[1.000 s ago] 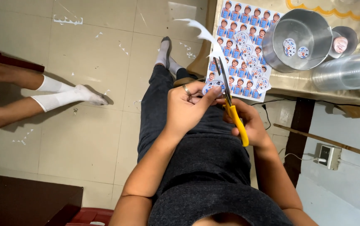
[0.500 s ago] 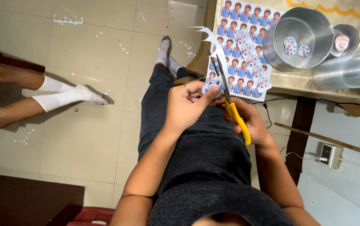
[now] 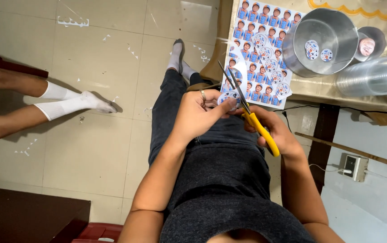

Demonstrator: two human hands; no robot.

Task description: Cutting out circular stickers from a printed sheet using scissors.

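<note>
Tabletop (image 3: 319, 92): photo sheet (image 3: 265, 40), perhaps stickers.

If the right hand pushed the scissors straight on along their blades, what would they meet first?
Likely the round cutout pinched in the left hand, which sits at the blades of the scissors held by the right hand. Past it, probably open air above the floor; depth is unclear.

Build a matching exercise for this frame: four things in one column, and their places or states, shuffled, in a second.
Things:
1. scissors
2. round cut-out
3. metal bucket
4. sheet of printed pictures

Places or states:
A. lying flat on the table's edge
B. pinched in the left hand
C. blades open, in the right hand
D. holds cut discs

Pairs: 1-C, 2-B, 3-D, 4-A
</note>
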